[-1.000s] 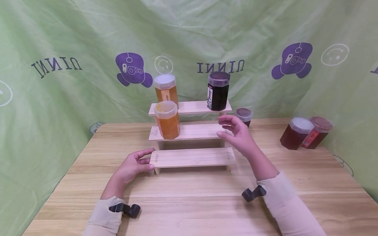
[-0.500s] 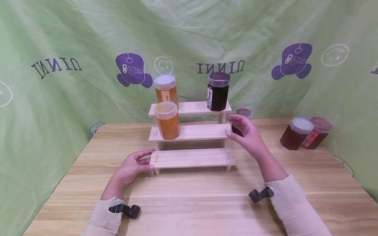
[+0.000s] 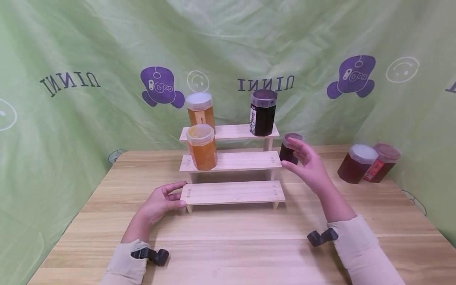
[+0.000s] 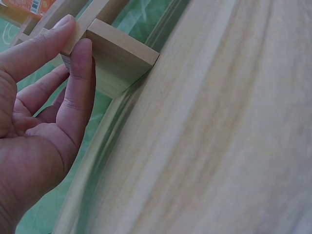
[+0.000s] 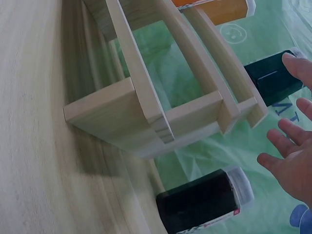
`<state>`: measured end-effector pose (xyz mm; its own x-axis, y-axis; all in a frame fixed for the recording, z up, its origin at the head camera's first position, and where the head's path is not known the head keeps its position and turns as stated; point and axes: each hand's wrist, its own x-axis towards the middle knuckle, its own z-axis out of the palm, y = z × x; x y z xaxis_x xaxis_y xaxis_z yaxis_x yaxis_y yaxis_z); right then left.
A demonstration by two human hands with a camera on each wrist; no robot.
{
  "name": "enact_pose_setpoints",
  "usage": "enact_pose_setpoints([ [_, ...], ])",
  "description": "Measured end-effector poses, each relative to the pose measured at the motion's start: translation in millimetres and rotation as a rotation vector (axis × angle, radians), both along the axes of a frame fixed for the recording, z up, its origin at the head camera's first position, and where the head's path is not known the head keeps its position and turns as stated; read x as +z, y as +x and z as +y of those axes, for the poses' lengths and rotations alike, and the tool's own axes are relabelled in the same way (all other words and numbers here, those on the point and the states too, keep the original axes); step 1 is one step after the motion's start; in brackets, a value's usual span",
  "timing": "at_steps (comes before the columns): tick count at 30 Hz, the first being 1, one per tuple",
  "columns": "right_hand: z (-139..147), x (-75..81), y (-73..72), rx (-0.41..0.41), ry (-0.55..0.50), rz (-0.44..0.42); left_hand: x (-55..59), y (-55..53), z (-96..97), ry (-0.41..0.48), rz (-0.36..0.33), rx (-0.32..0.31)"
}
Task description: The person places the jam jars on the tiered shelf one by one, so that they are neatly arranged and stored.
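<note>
A three-step wooden display stand stands on the table. At the left end of its lowest step, my left hand grips the board; the left wrist view shows thumb and fingers at the board's corner. My right hand, fingers spread and holding nothing, is in front of a dark jar right of the stand, overlapping it in the head view. That jar stands upright on the table in the right wrist view. Another dark jar is on the top step's right.
Two orange jars stand at the stand's left: one jar on the middle step, another jar on the top step. Two dark red jars, one with a whitish lid, stand at the table's right. A green printed curtain hangs behind.
My right hand has moved to the right, away from the middle step and over to the dark jar beside the stand. The left hand keeps its place at the lowest step.
</note>
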<state>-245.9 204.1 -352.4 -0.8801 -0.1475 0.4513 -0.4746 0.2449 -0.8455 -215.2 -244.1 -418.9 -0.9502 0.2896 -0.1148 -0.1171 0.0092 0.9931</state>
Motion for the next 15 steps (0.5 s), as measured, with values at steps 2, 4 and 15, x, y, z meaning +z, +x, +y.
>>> enact_pose_setpoints([
  [2, 2.7, -1.0, -1.1, -0.020, 0.003, -0.006, -0.6, 0.1, 0.0, 0.001, 0.000, -0.003],
  [4, 5.1, -2.1, -2.8, -0.034, -0.004, -0.014, -1.1, 0.0, 0.1, 0.000, 0.001, -0.004],
  [15, 18.6, -9.6, -14.8, -0.172, 0.014, -0.052, -0.7, -0.2, -0.2, -0.010, 0.001, -0.004],
])
